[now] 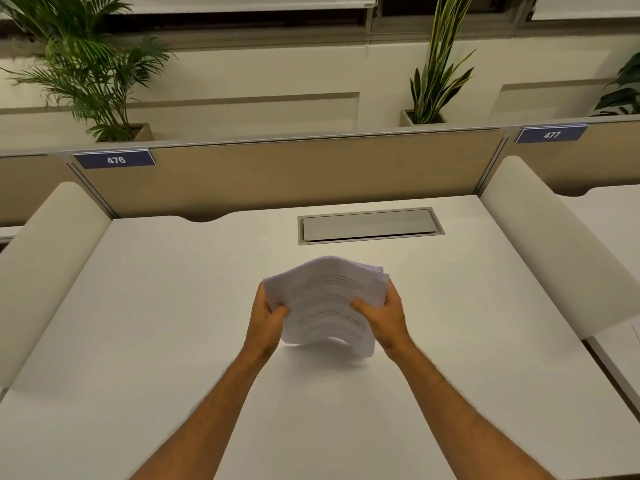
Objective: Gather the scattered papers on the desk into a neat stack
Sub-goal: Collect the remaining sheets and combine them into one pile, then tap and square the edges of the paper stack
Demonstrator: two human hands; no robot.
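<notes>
A bundle of white printed papers (327,301) is held above the middle of the white desk (156,323), bowed upward and blurred, with its sheet edges uneven at the top right. My left hand (268,315) grips the bundle's left edge, thumb on top. My right hand (382,315) grips the right edge the same way. The bundle's near edge hangs just over the desk and casts a soft shadow there. No loose sheets lie elsewhere on the desk.
A grey cable flap (369,225) is set into the desk behind the papers. A beige partition (294,171) labelled 476 closes the back. White padded dividers stand at the left (45,258) and right (561,244). Potted plants stand beyond the partition.
</notes>
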